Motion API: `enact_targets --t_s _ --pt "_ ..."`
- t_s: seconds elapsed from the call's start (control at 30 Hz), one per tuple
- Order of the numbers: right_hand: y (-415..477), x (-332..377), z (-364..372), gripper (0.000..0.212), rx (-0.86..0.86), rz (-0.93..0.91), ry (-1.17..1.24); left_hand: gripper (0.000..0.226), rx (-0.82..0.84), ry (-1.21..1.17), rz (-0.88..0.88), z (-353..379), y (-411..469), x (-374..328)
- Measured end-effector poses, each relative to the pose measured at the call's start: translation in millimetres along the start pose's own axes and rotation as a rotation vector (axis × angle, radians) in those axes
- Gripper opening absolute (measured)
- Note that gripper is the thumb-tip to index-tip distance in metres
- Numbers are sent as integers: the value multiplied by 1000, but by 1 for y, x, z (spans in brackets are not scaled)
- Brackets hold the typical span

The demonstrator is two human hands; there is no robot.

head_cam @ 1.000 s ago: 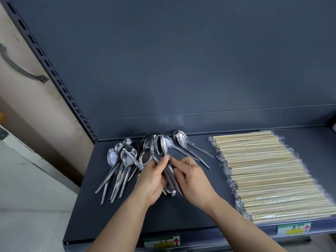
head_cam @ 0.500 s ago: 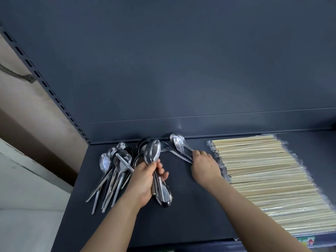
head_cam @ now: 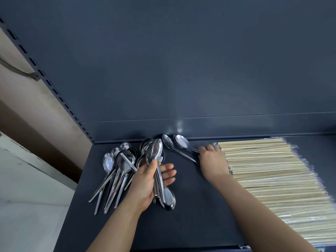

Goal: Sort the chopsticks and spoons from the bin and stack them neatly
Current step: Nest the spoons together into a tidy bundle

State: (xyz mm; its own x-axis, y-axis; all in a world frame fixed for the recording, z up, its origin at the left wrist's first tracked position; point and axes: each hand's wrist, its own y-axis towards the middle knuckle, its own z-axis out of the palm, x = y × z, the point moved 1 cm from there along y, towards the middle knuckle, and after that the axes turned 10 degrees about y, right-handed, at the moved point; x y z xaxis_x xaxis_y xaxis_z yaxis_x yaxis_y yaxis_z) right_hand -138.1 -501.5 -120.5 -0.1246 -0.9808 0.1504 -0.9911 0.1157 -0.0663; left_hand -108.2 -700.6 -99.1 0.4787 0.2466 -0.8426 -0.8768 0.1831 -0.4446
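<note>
Dark shelf (head_cam: 190,211): loose spoons (head_cam: 118,166) at nine o'clock, chopsticks (head_cam: 263,170) at three.
Left hand (head_cam: 145,182) grips a spoon bundle (head_cam: 157,151); right hand (head_cam: 213,160) covers the handles of two spoons (head_cam: 181,142), grip unclear.

My left hand (head_cam: 151,180) grips a bundle of spoons (head_cam: 157,151) by the handles, thumb across the top, one bowl pointing away from me and another bowl at the near end. My right hand (head_cam: 212,160) curls over the handles of two spoons (head_cam: 181,142) lying on the dark shelf (head_cam: 190,206), just beside the wrapped chopsticks (head_cam: 272,179). Loose spoons (head_cam: 120,166) lie heaped to the left.
</note>
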Motion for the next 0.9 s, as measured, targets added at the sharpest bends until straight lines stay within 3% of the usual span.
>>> enact_targets --t_s 0.2,0.33,0.4,0.5,0.9 --pt "-7 13 -7 28 84 33 -45 28 1 98 44 1 -6 0" --pt "-32 27 -19 8 46 -17 338 27 -5 131 72 3 -6 5" --pt "-51 39 -22 12 37 -99 589 24 -25 115 66 4 -5 8" --pt "-74 57 -21 14 85 -184 739 27 -40 121 49 6 -7 10" --pt "-102 79 -23 42 183 -292 648 31 5 220 156 9 -34 15"
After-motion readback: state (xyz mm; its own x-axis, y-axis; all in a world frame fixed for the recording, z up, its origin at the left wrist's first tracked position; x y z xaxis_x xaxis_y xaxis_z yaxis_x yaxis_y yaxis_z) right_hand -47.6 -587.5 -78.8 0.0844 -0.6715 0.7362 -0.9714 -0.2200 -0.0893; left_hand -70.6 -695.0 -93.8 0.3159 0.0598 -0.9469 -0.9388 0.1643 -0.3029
